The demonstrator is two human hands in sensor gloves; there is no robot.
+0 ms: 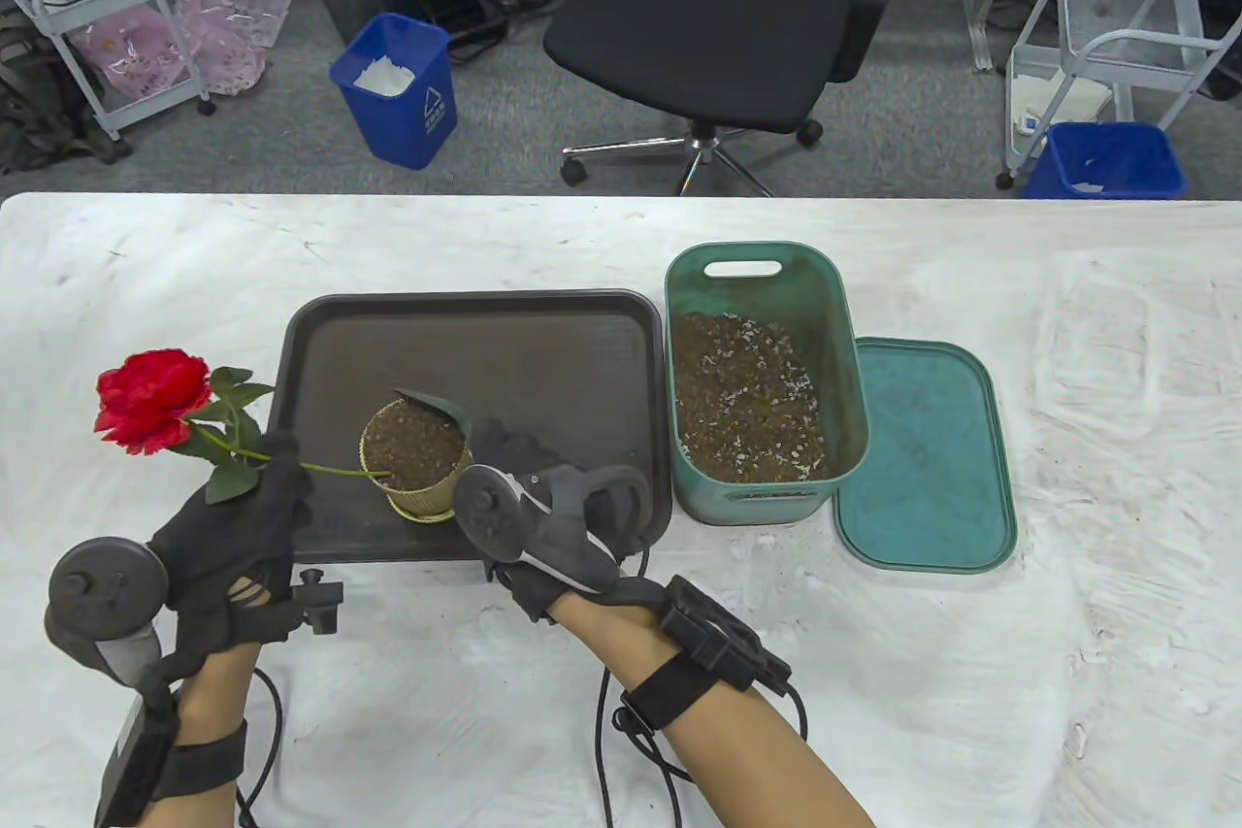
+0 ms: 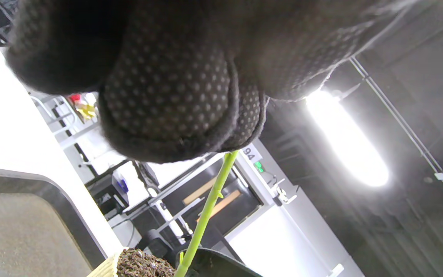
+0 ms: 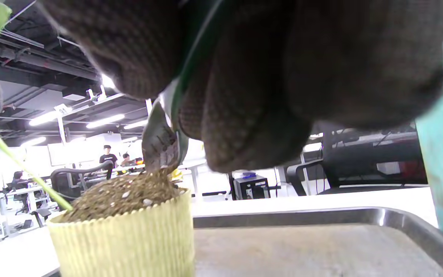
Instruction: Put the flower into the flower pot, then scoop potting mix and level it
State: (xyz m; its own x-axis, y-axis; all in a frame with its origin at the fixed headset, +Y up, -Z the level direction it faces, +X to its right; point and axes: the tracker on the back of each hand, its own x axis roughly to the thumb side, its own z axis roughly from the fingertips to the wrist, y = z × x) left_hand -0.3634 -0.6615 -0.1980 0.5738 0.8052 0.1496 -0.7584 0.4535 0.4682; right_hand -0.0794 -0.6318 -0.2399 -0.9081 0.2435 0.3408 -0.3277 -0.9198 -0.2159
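Tray (image 1: 485, 333): scoop (image 1: 437, 408) atop flower pot (image 1: 417, 469)

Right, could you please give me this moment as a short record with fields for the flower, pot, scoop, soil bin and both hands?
flower: red bloom leaning out to the left, stem running into the pot
pot: yellow ribbed pot on the dark tray, heaped with potting mix
scoop: small green scoop at the pot's far rim, tip touching the soil
soil bin: green bin right of the tray, part full; its lid lies beside it
left hand: pinches the stem
right hand: grips the scoop
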